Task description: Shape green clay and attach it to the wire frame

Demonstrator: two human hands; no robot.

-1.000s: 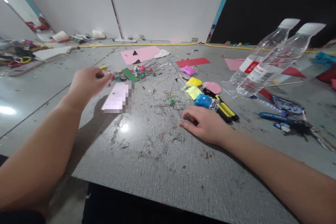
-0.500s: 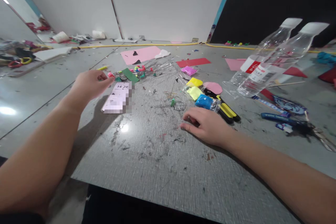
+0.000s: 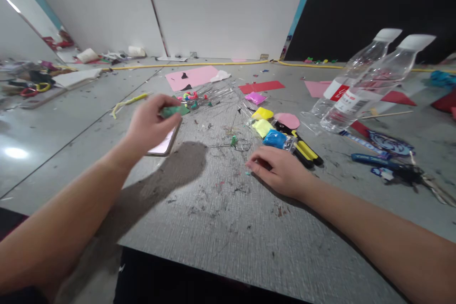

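My left hand (image 3: 151,121) is over a phone (image 3: 162,147), slightly blurred, its thumb and fingers closing around a piece of green paper (image 3: 174,110). Resting on the table at the right, my right hand (image 3: 281,168) is curled, thumb and forefinger drawn together; a tiny teal bit (image 3: 248,173) shows by the fingertips. Just beyond them lies a looped wire (image 3: 243,145) with a green clay lump (image 3: 233,141) on it. Clay-tipped wires (image 3: 194,97) sit in a pile past my left hand.
Beside my right hand are blue (image 3: 275,138) and yellow clay packets (image 3: 262,127) and yellow-black pliers (image 3: 308,151). Two plastic bottles (image 3: 370,90) stand at the right, near keys (image 3: 413,173). Pink paper (image 3: 192,77) and a red strip (image 3: 261,87) lie farther back.
My left hand has moved right, from the pink clay ball to the green paper, and now covers much of the phone. My right hand stays put, its thumb and forefinger closer together.
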